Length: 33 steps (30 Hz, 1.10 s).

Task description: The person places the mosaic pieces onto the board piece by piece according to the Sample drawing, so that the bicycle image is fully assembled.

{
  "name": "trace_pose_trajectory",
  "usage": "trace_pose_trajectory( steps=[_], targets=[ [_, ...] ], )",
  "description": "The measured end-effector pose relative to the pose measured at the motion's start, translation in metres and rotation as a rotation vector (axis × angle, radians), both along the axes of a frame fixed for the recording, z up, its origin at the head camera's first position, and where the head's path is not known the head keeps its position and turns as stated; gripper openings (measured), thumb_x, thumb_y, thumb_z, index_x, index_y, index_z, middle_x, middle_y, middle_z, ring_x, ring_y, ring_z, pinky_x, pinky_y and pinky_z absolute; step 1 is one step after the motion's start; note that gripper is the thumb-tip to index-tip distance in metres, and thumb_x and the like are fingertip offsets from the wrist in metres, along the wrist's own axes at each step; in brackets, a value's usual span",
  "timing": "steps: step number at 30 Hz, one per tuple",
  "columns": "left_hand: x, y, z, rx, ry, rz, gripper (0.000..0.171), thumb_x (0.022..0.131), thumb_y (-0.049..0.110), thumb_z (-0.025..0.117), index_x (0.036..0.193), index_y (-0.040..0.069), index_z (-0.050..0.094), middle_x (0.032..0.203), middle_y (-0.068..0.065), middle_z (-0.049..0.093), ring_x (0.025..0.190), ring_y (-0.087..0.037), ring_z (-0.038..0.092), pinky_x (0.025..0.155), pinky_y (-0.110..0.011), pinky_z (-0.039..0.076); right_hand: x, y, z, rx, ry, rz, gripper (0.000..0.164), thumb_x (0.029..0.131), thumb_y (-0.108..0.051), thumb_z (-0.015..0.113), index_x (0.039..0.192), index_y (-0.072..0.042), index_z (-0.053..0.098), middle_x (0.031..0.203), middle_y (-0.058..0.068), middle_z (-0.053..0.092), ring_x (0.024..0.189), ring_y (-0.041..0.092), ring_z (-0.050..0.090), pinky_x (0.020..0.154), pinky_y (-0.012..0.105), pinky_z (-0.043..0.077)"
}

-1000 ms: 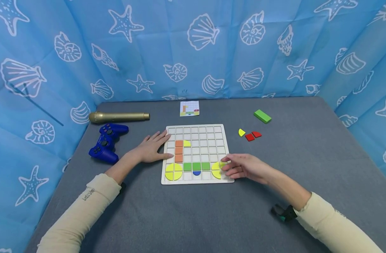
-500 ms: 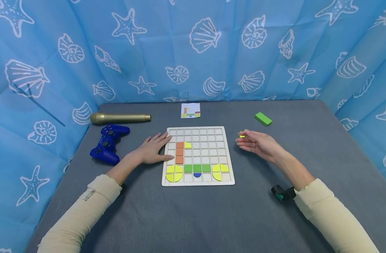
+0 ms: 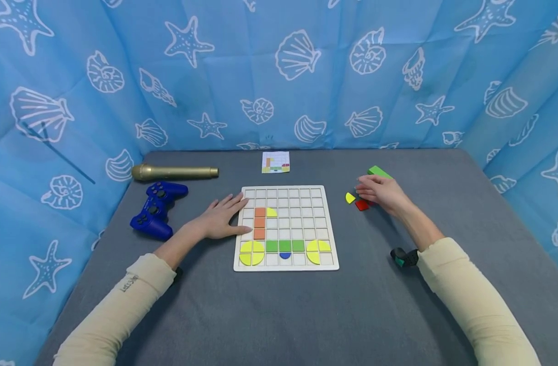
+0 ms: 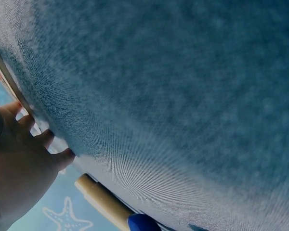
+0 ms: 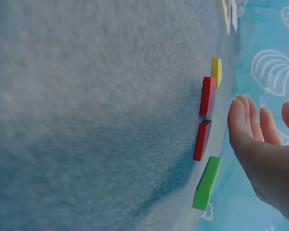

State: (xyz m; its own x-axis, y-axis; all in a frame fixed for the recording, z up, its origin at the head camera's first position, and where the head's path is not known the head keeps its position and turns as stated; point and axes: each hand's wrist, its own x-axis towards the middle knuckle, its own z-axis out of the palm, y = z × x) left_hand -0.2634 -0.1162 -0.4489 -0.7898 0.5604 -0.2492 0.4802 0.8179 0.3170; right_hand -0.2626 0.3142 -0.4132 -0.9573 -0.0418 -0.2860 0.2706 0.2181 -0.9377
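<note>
My left hand [image 3: 221, 217] rests with spread fingers on the left edge of a white gridded puzzle board [image 3: 285, 268]. Orange, green, yellow and blue flat pieces lie in its cells. To the board's right, my right hand [image 3: 383, 194] hovers above two red pieces, its fingers relaxed and holding nothing. The red square [image 3: 362, 205] shows below the fingers; the other red piece is mostly hidden in the head view. In the right wrist view both appear, the red square [image 5: 208, 96] and the second red piece [image 5: 202, 140]. A yellow quarter-circle piece [image 3: 349, 197] lies beside them.
A green block [image 3: 378, 172] lies just behind my right hand. A pattern card [image 3: 275, 162] sits beyond the board. At the left are a gold microphone [image 3: 175, 172] and a blue game controller [image 3: 157, 209]. A blue shell-print curtain [image 3: 256, 66] borders the grey table.
My right hand has moved from the board's lower right corner, past the yellow quarter-circle, to above the red pieces. The left hand stays on the board's edge.
</note>
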Motion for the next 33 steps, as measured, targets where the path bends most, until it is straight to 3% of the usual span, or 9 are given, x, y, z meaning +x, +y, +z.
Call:
trace_pose_trajectory(
  steps=[7,12,20,25,33],
  targets=[
    [0.000,-0.001,-0.001,-0.010,-0.001,0.003,0.092,0.087,0.069,0.048,0.155,0.019,0.011,0.159,-0.004,0.004,0.144,-0.030,0.003,0.110,-0.056,0.005,-0.014,-0.003,-0.008,0.234,0.018,0.027,0.050,0.101,-0.029,0.049,0.138,0.004,0.043,0.133,0.024,0.049,0.116,0.027,0.053,0.093,0.033,0.046],
    [0.000,0.000,0.000,-0.014,-0.017,0.011,0.092,0.087,0.069,0.048,0.155,0.020,0.011,0.159,-0.004,0.004,0.144,-0.030,0.002,0.110,-0.056,0.004,-0.019,-0.004,-0.009,0.399,0.060,0.129,0.041,0.099,-0.018,0.055,0.134,0.002,0.049,0.125,0.024,0.054,0.108,0.032,0.057,0.089,0.040,0.048],
    [0.000,0.000,0.002,-0.016,-0.001,0.002,0.090,0.088,0.066,0.049,0.155,0.019,0.011,0.159,-0.004,0.005,0.144,-0.030,0.003,0.110,-0.056,0.005,-0.021,-0.003,-0.014,0.505,0.203,0.338,0.048,0.089,-0.002,0.067,0.133,0.007,0.049,0.117,0.025,0.056,0.106,0.035,0.055,0.087,0.043,0.047],
    [0.000,0.000,0.002,-0.016,0.001,-0.001,0.090,0.088,0.066,0.049,0.155,0.018,0.012,0.159,-0.005,0.005,0.144,-0.031,0.003,0.110,-0.057,0.005,-0.021,-0.003,-0.019,0.530,0.267,0.372,0.047,0.087,0.000,0.068,0.130,0.008,0.051,0.114,0.025,0.057,0.105,0.037,0.055,0.089,0.048,0.045],
    [0.001,0.000,0.003,-0.017,0.007,-0.013,0.089,0.089,0.064,0.050,0.155,0.018,0.011,0.159,-0.006,0.005,0.144,-0.032,0.003,0.110,-0.058,0.005,-0.022,-0.001,-0.023,0.558,0.276,0.373,0.042,0.088,0.000,0.066,0.128,0.005,0.055,0.108,0.021,0.059,0.099,0.032,0.056,0.084,0.045,0.046]
  ],
)
